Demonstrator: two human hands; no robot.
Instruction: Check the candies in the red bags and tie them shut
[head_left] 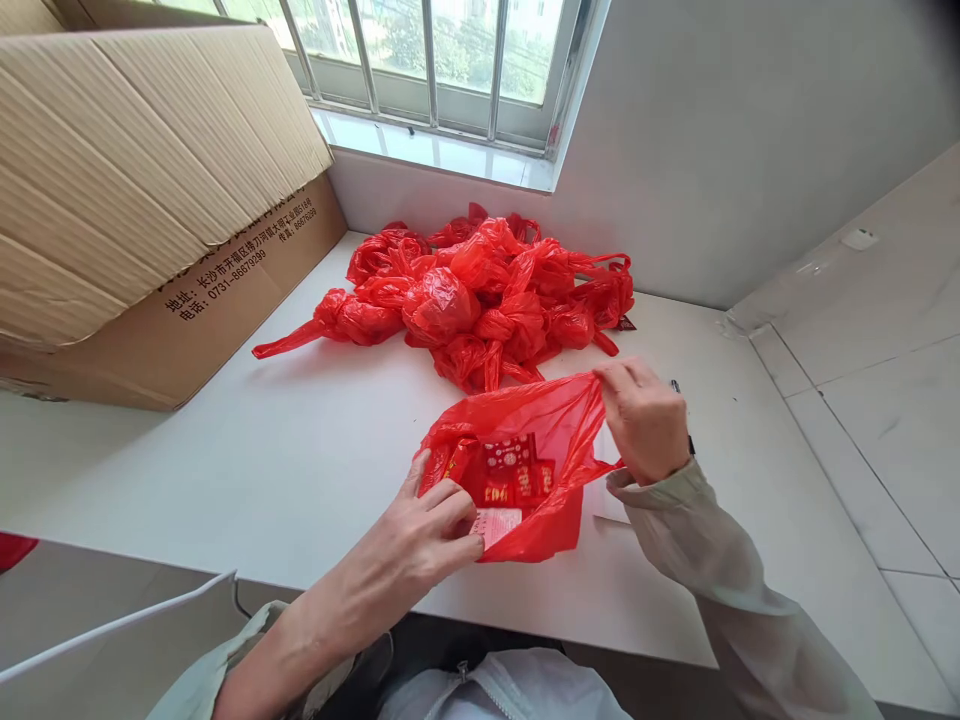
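Observation:
A thin red plastic bag [551, 540] lies spread at its mouth on the table in front of me. Inside it several small red packets [511, 455] with gold and white print show, along with a pinkish printed piece [496, 524]. My left hand [431, 525] grips the near left edge of the bag, fingers curled over the rim. At the upper right, my right hand [641, 415] is closed on the bag's rim and holds it up. Part of a white sheet [611, 500] shows beneath the bag and my right wrist.
Several knotted red bags [480, 300] are heaped against the wall under the barred window [427, 60]. A large cardboard box [247, 300] with its flap hanging down stands at the left of the white table [300, 480]. Black pen-like ends [676, 387] show beside my right hand.

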